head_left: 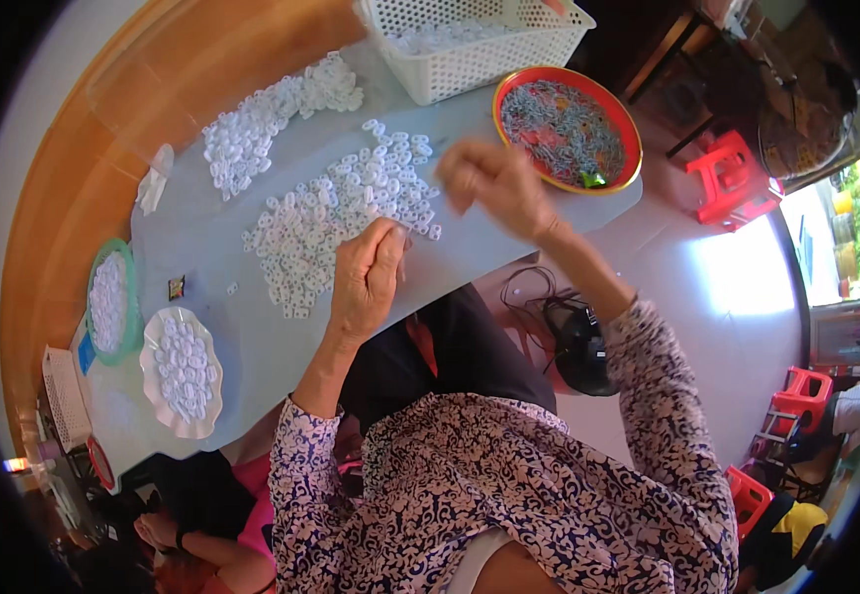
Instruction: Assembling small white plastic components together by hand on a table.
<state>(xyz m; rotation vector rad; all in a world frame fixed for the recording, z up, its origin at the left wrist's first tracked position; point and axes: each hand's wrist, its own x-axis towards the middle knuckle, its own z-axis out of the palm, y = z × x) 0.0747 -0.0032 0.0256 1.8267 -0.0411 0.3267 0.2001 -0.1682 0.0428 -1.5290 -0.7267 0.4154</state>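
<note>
Over the front part of the grey table [212, 257], my left hand [366, 272] is closed, thumb against the curled fingers. Whatever it holds is hidden by the fingers. A wide spread of small white oval plastic pieces with holes [296, 243] lies just beyond it. My right hand [504, 188] is raised to the right of these pieces, smeared by motion, so its grip is unclear. Nearest to it on the right stands a red round tray with a gold rim [633, 134], holding many small grey metal screws [559, 124] and a bright green bit.
A white perforated basket [440, 79] stands at the back. More white pieces are heaped [242, 144] at the far left. A scalloped white dish [207, 426] and a green basket [135, 322] hold similar pieces. Another person's hand [158, 530] is at lower left; red stools [727, 178] stand right.
</note>
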